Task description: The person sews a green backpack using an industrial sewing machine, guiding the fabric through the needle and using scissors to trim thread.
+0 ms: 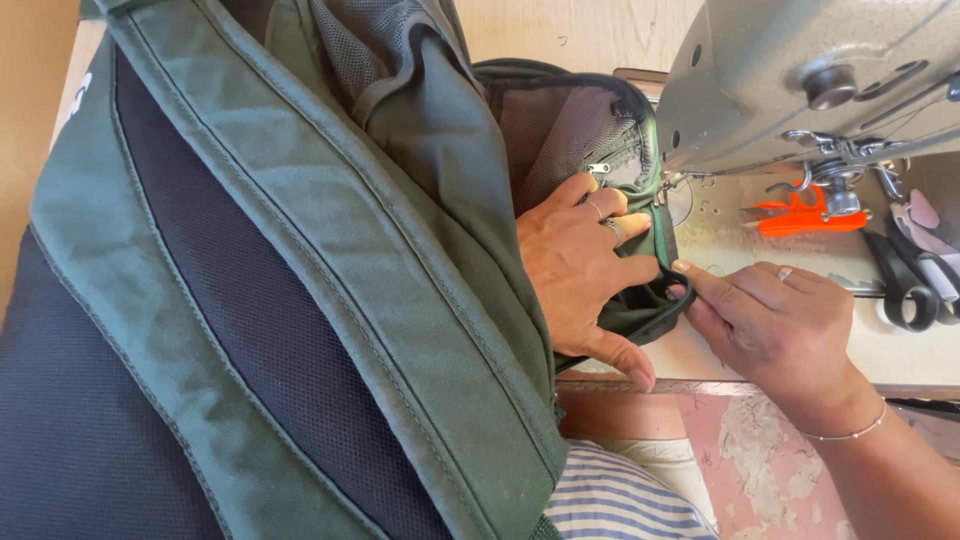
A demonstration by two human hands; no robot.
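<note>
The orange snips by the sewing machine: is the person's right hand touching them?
Apart. The head view shows the orange snips lying on the table under the machine head, with bare tabletop between them and the right hand, which presses the green bag's edge.
</note>
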